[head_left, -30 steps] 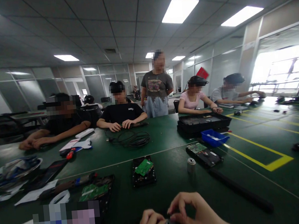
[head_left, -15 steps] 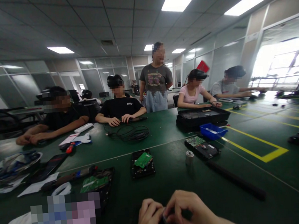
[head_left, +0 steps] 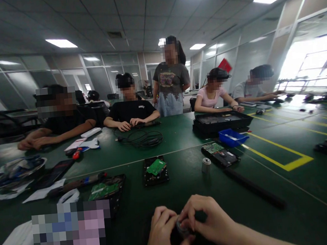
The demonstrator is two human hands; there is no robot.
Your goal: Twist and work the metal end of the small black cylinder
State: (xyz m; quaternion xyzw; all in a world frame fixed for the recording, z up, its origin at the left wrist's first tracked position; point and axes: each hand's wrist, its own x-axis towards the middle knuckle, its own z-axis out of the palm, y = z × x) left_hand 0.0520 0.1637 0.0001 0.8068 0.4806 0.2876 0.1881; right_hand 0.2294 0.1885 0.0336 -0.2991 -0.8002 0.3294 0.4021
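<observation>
- The left hand (head_left: 163, 235) is curling around a small grey metal cylinder (head_left: 182, 231), its thumb and fingers pressing on the sides.
- The right hand (head_left: 207, 216) is bending over the same cylinder, its fingertips bunching at the top; whether they are pinching some smaller part there, I cannot tell.
- The cylinder is sitting between the two hands, low in the view at the near side of the dark green tabletop (head_left: 135, 193), with the fingers partly hiding it.
- A second cylinder, silver and shiny (head_left: 206, 166), is standing upright on the table beyond the right hand.
- A black rectangular drive with a loose-looking green circuit board (head_left: 156, 167) is lying beyond the left hand.
- Another black drive with a green board (head_left: 225, 156) is lying to the right of the standing cylinder, near a blue plastic tray (head_left: 229, 138).
- A long black bar (head_left: 255, 187) is stretching diagonally across the table to the right of the hands.
- A third black drive, its green board (head_left: 105, 190) showing, is resting to the left, just beside a dark handheld tool with a blue band (head_left: 79, 184).
- Across the table, co-workers are sitting, and one person in a grey printed shirt (head_left: 171, 80) is standing.
</observation>
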